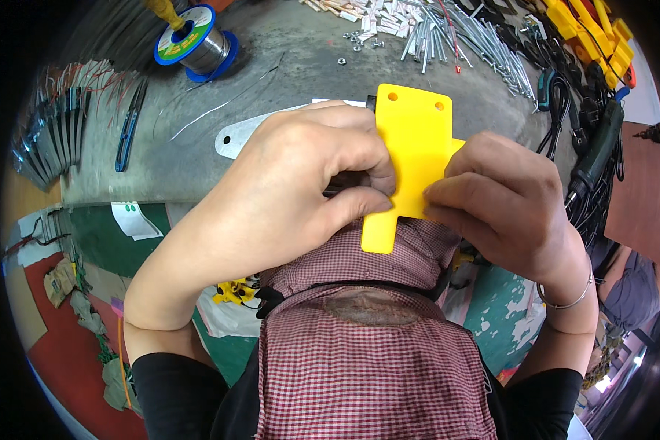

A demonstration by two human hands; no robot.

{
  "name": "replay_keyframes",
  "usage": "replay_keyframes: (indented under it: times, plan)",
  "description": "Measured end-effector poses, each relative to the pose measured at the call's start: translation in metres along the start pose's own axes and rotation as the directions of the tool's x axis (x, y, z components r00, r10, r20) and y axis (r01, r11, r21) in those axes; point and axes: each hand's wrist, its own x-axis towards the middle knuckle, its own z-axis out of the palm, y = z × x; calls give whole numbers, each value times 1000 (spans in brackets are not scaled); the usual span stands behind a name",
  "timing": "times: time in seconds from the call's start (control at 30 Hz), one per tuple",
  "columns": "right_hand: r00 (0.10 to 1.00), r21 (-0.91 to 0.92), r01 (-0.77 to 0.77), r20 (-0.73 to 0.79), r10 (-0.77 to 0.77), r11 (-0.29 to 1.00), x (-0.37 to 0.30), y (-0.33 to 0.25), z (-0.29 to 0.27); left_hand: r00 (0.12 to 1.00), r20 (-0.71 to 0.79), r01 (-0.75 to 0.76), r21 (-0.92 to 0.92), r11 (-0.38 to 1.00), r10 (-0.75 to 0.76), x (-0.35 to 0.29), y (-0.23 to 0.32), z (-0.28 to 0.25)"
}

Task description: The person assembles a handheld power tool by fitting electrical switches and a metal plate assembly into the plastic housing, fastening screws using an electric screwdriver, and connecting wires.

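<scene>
Held up between both hands is a flat yellow plastic piece (pixel 416 147) with two holes near its far edge and a narrow tab at its near end. My left hand (pixel 323 158) pinches its left side, thumb and fingers closed on the edge. On the opposite side, my right hand (pixel 499 194) has its fingertips pressed together on the right edge. A small dark part shows behind the piece at its upper left. Partly hidden by my left hand, a pale flat plate (pixel 235 138) with a hole at its rounded end lies on the grey table (pixel 169 165).
A solder spool (pixel 198 48) stands far left, with a blue utility knife (pixel 130 126) and dark strips with red wires (pixel 57 136) nearer. Long screws (pixel 484 51) and loose nuts lie at the back. Rightward are yellow plastic parts (pixel 594 40), a soldering iron (pixel 598 147) and cables.
</scene>
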Motion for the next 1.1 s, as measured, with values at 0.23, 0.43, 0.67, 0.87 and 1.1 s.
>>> replay_keyframes:
  times: [0.23,0.43,0.67,0.87,1.1]
  plan:
    - [999,-45,-47,15,48,998,-8,-2,3,984,-22,176,-93,980,-179,3,13,-8]
    - [984,122,-174,-22,178,977,-17,2,-19,973,-123,203,49,978,-196,1,10,-21]
    - [803,16,-595,-31,596,803,-54,28,-51,969,-154,215,136,967,-194,4,7,-18]
    - [884,16,-465,58,463,885,-44,33,-55,977,-167,161,170,972,-132,12,9,-11]
    - [981,-76,-191,12,193,979,-47,42,-63,977,-188,137,209,968,-97,15,5,-16]
